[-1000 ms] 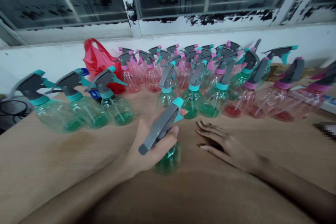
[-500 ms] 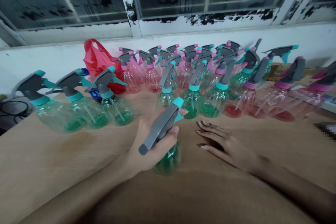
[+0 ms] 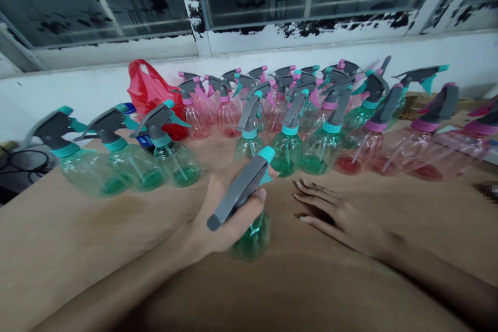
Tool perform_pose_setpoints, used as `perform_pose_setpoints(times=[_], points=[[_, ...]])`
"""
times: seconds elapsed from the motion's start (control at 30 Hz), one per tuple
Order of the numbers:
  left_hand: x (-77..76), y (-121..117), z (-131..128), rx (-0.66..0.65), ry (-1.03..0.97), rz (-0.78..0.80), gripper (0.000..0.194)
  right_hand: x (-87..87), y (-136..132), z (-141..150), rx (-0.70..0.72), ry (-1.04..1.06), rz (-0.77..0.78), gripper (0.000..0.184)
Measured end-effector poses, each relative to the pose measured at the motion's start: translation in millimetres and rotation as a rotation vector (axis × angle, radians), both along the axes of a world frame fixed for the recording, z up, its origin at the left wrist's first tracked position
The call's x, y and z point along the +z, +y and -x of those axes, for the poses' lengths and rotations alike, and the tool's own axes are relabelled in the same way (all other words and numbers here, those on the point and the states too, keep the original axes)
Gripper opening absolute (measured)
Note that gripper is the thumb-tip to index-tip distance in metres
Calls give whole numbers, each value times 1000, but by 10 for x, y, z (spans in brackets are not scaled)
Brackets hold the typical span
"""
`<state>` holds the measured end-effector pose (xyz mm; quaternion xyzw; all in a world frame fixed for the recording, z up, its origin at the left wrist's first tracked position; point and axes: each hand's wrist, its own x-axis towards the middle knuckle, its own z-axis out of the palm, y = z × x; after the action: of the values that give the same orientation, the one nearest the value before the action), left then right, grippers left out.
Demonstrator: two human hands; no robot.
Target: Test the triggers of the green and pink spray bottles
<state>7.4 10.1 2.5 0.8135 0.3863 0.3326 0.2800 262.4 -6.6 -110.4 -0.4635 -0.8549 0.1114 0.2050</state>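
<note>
My left hand [image 3: 229, 218] is wrapped round the neck of a green spray bottle [image 3: 252, 241] near the table's front. Its grey sprayer head with a teal nozzle slants up above my fist, pointing away from me. A finger reaches forward by the teal trigger; the neck is hidden by my hand. My right hand [image 3: 330, 212] lies on the table to the right of this bottle, fingers spread, holding nothing. Just beyond the hands stand more green spray bottles [image 3: 286, 153], with some green liquid low inside.
Three green bottles [image 3: 177, 163] stand at the left on the wooden table [image 3: 97, 249]. Pink spray bottles [image 3: 375, 150] are at the right, and a mixed pink and green group fills the back. A red plastic bag [image 3: 146, 88] sits by the wall beneath the windows.
The whole scene has shifted slightly to the right in view. Both hands keep their poses, the left one still round the green spray bottle.
</note>
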Motion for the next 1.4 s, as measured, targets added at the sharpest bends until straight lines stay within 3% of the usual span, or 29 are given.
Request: perform_pose_setpoints(times=[0.17, 0.4, 0.77, 1.4], points=[[97, 4, 0, -69, -15, -14, 11, -9, 5, -5, 2, 7, -1, 47], [8, -8, -18, 15, -16, -52, 22, 2, -3, 3, -4, 9, 8, 47], [-37, -17, 9, 20, 27, -10, 32, -1, -7, -2, -7, -40, -10, 47], [-55, -12, 3, 14, 23, -24, 32, -13, -2, -4, -1, -15, -14, 47]])
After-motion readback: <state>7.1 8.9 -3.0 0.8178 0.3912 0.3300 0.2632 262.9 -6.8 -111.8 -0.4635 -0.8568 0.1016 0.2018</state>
